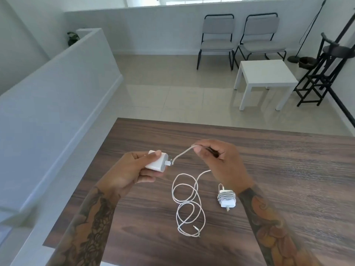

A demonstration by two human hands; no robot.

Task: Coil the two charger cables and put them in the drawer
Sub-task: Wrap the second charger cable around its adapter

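On the near part of the dark wooden table [288, 179] lie loose loops of a white cable [187, 206]; just right of them sits a second charger [226, 198], its cable already wound round its block. Above the table, the left hand [132, 169] grips a white charger block [156, 160], fingers curled round it. The right hand [221, 162] pinches the cable near its plug, apparently between thumb and forefinger. Beyond stand a white side table [265, 73] and two grey chairs [240, 35].
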